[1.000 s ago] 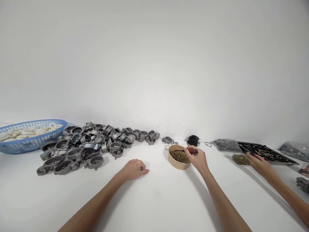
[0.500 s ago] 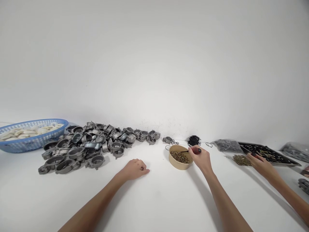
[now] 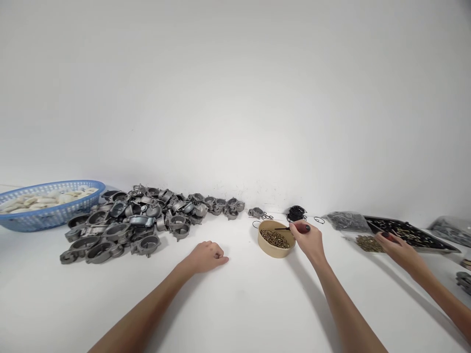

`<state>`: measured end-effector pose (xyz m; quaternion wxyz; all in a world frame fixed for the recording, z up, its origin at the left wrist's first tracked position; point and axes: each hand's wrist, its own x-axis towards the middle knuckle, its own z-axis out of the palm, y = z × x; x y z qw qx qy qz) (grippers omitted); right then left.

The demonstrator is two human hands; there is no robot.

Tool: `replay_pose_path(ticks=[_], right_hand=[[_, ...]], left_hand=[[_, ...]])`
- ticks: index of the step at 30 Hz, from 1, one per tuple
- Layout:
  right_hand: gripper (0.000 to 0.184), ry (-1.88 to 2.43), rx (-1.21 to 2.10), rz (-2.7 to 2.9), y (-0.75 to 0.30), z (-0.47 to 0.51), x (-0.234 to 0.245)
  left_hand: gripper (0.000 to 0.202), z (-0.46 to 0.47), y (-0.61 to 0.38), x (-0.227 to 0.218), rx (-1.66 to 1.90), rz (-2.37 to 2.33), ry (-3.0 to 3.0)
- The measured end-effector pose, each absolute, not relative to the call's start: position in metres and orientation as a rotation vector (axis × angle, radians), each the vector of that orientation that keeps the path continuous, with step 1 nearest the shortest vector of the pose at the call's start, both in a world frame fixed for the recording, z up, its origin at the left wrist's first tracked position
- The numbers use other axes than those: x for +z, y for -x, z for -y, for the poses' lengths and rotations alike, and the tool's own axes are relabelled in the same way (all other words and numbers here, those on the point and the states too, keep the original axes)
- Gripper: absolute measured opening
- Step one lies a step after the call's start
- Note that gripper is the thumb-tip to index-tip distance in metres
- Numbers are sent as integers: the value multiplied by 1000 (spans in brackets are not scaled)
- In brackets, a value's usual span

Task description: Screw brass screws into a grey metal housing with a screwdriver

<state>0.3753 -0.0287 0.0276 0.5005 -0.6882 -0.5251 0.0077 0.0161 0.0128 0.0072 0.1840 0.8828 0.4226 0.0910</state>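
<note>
My right hand (image 3: 308, 241) grips a screwdriver (image 3: 304, 228) by its red and black handle. Its dark shaft points left over a round tan bowl (image 3: 274, 253), above the small brass-coloured screws (image 3: 273, 239) inside. The shaft's tip is too small to tell whether it carries a screw. On the white table, left of the bowl, my left hand (image 3: 206, 256) rests with its fingers curled and the thumb pointing right; nothing shows in it. Grey metal housings (image 3: 138, 221) lie heaped beyond and left of that hand.
A blue basket (image 3: 47, 220) of pale pieces stands far left. Black rings (image 3: 296, 213) lie behind the bowl by the wall. At right, a co-worker's hand (image 3: 399, 252) holds another screwdriver (image 3: 390, 237) near brass screws (image 3: 368, 243), a plastic bag (image 3: 348, 221) and a black tray (image 3: 451, 248).
My right hand and the screwdriver have shifted slightly right, with the shaft a little higher over the screws. My left hand stays put. The co-worker's screwdriver has tilted a little.
</note>
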Motion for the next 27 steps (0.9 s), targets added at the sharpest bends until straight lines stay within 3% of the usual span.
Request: replay_pose_path(ticks=[9,27], right_hand=[[26,1770,-94,1356,-381,25,22],[25,1692,38,1251,-382,27,25]], left_hand=[[47,-14,-17,6,255,-1193,-2493],[48,-14,-16,6,256,-1187,-2492]])
